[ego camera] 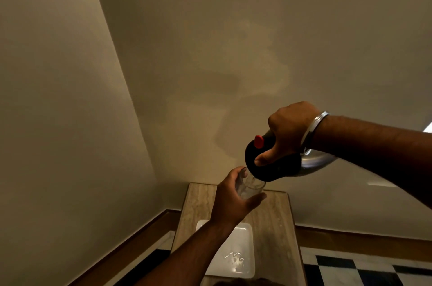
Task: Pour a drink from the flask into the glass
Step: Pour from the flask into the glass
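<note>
My right hand [288, 136] grips the handle of a steel flask [313, 161] with a black top and a red button, tilted far over to the left. Its black spout end [268, 172] touches the rim of a clear glass [251, 186]. My left hand [230, 201] holds that glass from the left side, raised above the table and tipped toward the flask. Clear liquid seems to sit in the glass; the stream itself is hard to make out. A metal bangle circles my right wrist.
Below the hands stands a narrow stone-topped table [275, 227] set into a wall corner. A white rectangular tray [243, 239] with a small puddle of water lies on it. Black-and-white checkered floor [364, 267] shows to the right, a wooden skirting along the walls.
</note>
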